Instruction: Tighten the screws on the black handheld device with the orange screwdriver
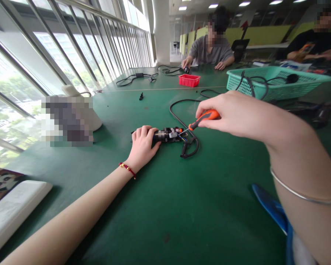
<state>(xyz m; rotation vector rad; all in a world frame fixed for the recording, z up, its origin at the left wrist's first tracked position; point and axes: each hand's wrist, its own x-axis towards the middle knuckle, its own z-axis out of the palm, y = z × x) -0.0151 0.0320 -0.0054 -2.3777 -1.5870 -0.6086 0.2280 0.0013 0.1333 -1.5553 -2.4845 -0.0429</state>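
An opened black device [162, 135] with a motor-like cylinder, exposed wires and a power cord lies on the green table [154, 206]. My left hand [144, 144] is wrapped round its left end and presses it to the table. My right hand [223, 112] grips the orange and grey handle of a screwdriver [206, 117]. The screwdriver slants down to the left, and its tip reaches the wired right end of the device; whether it sits on a screw is too small to tell. The black cord [173, 110] loops behind and to the right of the device.
A teal basket [281, 90] with cables stands at the back right, near a small red bin [189, 80]. A small black part [141, 96] lies farther back. Blue-handled pliers-like tool [273, 208] rests under my right arm. Two people sit across the table.
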